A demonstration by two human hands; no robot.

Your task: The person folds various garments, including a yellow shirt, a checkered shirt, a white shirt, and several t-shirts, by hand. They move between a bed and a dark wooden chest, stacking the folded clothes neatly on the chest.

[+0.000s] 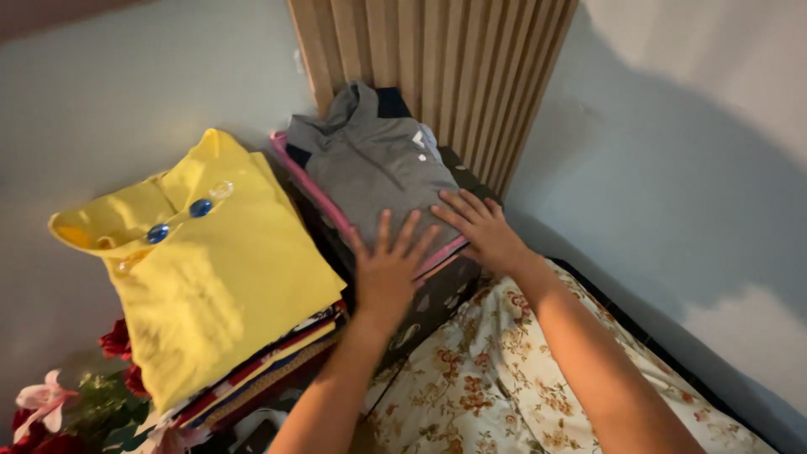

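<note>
floral sheet (496,378) btm ctr | L hand (388,271) ctr, fingers spread flat on grey shirt (378,168) near edge | R hand (483,229) beside it, also flat, open | grey shirt tops pile, upper ctr | yellow shirt (210,269) pile, left | slat panel (437,67) top

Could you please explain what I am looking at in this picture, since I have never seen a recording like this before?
There is no machine here: a person wears a camera on the head, so this one view looks down along their own bare arms. The left hand and the right hand both lie flat, fingers spread, on a folded grey shirt that tops a stack of clothes. Neither hand grips anything. Beside it, to the left, a folded yellow shirt with blue buttons tops a second pile. A floral sheet lies below the arms, artificial flowers sit at lower left, and a ribbed wooden panel stands behind.
</note>
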